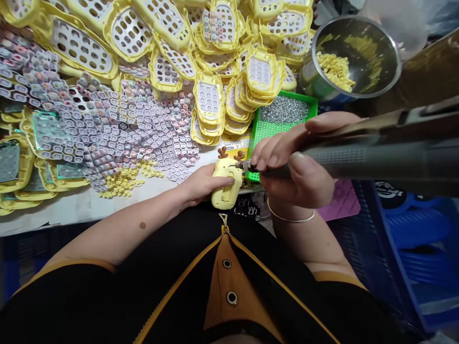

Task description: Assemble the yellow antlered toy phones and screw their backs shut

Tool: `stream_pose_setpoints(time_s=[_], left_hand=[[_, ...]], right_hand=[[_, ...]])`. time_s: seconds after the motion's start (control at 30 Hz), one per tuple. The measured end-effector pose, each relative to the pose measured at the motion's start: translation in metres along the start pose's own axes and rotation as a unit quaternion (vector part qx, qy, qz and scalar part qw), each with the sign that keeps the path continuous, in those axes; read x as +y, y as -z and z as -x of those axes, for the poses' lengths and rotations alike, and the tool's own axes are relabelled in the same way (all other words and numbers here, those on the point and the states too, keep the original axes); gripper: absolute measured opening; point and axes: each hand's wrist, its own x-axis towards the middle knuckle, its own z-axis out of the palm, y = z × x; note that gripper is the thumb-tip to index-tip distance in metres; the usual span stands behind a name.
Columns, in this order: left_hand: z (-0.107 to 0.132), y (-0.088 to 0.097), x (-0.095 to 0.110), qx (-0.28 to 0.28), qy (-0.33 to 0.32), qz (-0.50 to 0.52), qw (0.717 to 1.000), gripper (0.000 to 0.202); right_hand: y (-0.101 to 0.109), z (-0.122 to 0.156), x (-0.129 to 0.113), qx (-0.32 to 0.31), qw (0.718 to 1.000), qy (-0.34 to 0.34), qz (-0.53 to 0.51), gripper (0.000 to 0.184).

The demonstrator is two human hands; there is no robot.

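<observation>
My left hand [201, 184] is closed around a yellow toy phone [226, 193], its back turned up and brown antlers at the top end. The thumb lies across the back of the shell. My right hand [292, 162] grips a dark electric screwdriver [358, 153] that comes in from the right. Its bit [239, 165] meets the upper part of the phone's back, near a corner; whether a screw sits under the tip is too small to tell. Beside the right hand is a green tray [255, 138] holding a heap of small silvery screws [285, 110].
Stacked yellow shells [210, 102] fill the back of the white table [143, 205]. Purple-white keypad sheets [118, 124] and small yellow pieces [122, 181] lie at left, near shells with circuit boards [53, 131]. A steel bowl [389, 71] and blue crates [426, 224] are at right.
</observation>
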Motion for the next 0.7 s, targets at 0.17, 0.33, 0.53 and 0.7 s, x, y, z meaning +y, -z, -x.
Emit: stream_pose_setpoints(time_s=[0.17,0.33,0.53,0.7], left_hand=[[0.000,0.002,-0.001,-0.009,-0.010,-0.008,1.000,0.029],[-0.002,0.003,-0.003,-0.017,-0.013,-0.032,0.999,0.026],[-0.003,0.006,-0.005,-0.039,-0.020,-0.039,0.998,0.034],[-0.002,0.010,-0.005,-0.037,-0.032,-0.062,0.997,0.031]], right_hand=[[0.000,0.007,0.008,-0.051,0.998,-0.027,0.001,0.028],[0.001,0.011,0.011,-0.071,0.995,-0.066,0.006,0.025],[0.003,0.010,0.022,-0.150,0.985,-0.088,-0.012,0.019],[0.003,0.006,0.025,-0.178,0.980,-0.072,-0.059,0.015]])
